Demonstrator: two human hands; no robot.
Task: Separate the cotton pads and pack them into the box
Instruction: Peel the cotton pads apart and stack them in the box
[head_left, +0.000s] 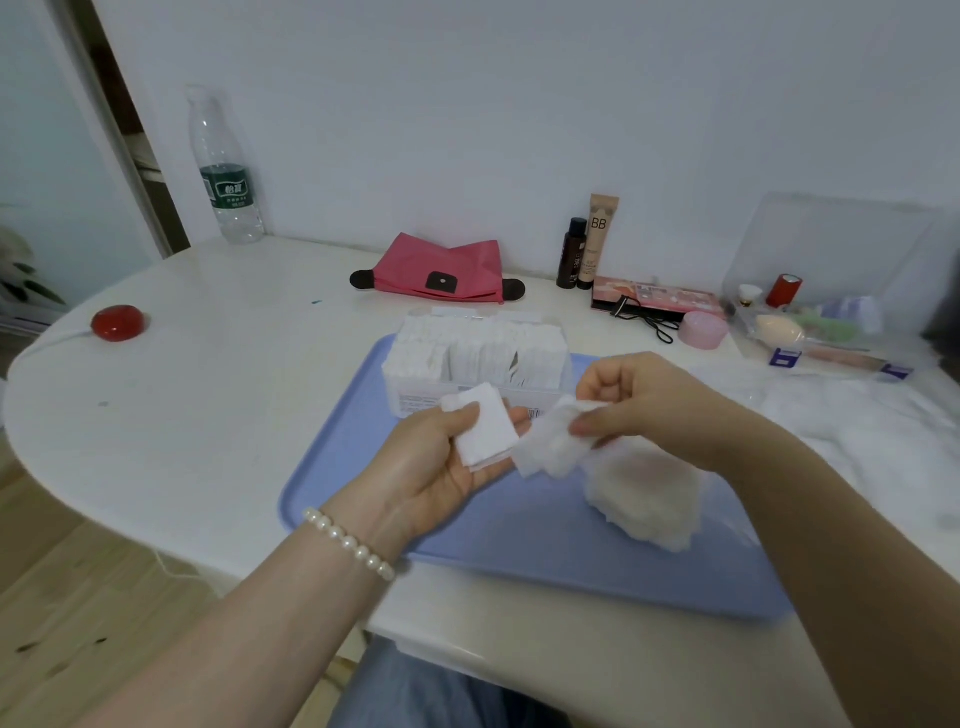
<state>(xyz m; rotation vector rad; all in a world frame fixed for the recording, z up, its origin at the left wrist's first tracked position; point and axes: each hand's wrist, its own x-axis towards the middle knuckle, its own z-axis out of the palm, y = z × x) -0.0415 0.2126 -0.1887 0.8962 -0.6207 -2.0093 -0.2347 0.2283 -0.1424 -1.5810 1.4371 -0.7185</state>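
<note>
My left hand (441, 457) holds a small stack of square white cotton pads (485, 428) in its palm, thumb pressing on top. My right hand (639, 402) pinches a thin, fluffy cotton pad (550, 444) that hangs between the two hands. Behind them stands a clear box (470, 353) packed with upright white pads. A loose heap of cotton pads (644, 493) lies on the blue tray (493, 540) under my right wrist.
At the back stand a water bottle (224, 171), a pink pouch (441, 270), two cosmetic tubes (589, 244), a palette (654, 301) and a clear organiser (826, 312). A red round object (118, 323) lies left. The table's front edge is close to my lap.
</note>
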